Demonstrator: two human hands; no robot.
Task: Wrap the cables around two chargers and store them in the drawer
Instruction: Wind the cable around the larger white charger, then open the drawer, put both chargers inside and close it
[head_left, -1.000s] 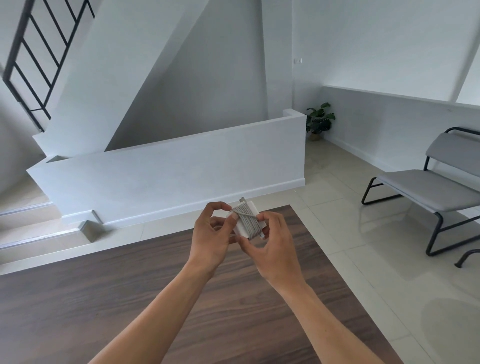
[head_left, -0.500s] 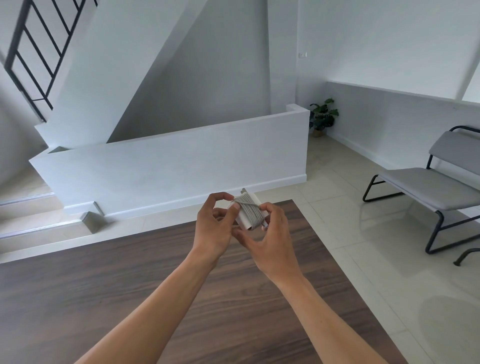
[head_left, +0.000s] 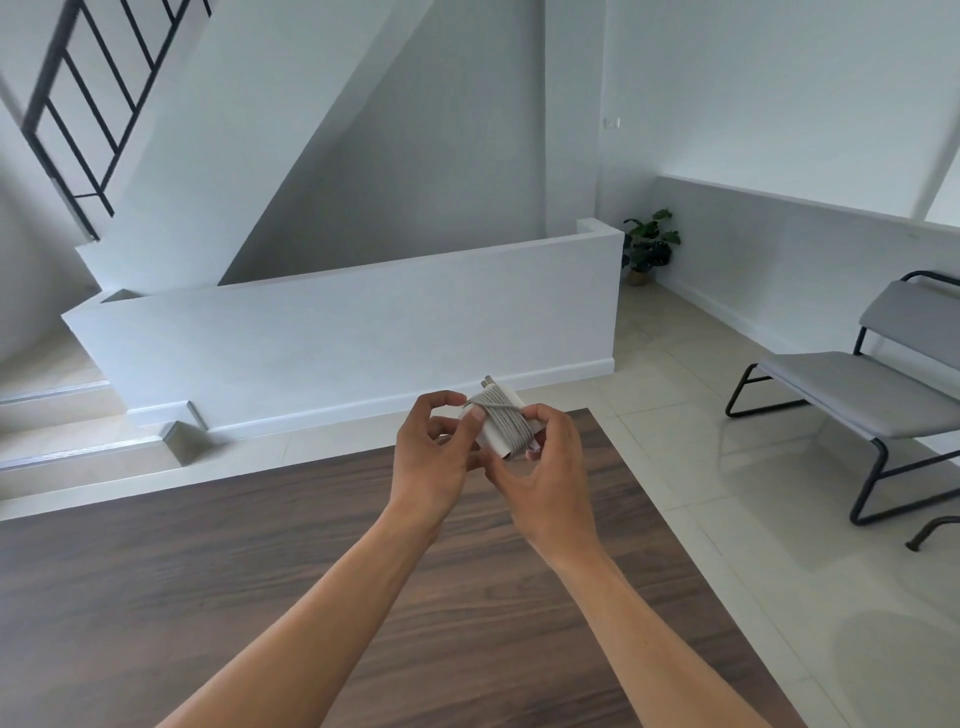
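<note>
White rectangular plastic charger (head_left: 492, 441), wound crosswise with a grey braided cable (head_left: 506, 423), is held in the air between both hands, above the far edge of the dark wood-grain bench (head_left: 260, 571) and clear of its surface. Its metal prongs (head_left: 488, 382) are turned up and away from the person. The left hand (head_left: 431, 457) is closed on the charger's left side, with the thumb pressed on the cable turns near the top and the other fingers curled. The right hand (head_left: 545, 483) is closed on the right side, with fingertips curled against the lower end of the wraps. The loose end of the cable cannot be made out. Beyond the bench a low white half wall (head_left: 363, 332) is seen, with a black metal stair railing (head_left: 78, 104) at the upper left. A small green potted plant (head_left: 649, 244) stands in the far corner on the pale tiled floor (head_left: 701, 467), and a grey padded chair with a black tube frame (head_left: 857, 384) stands at the right.
</note>
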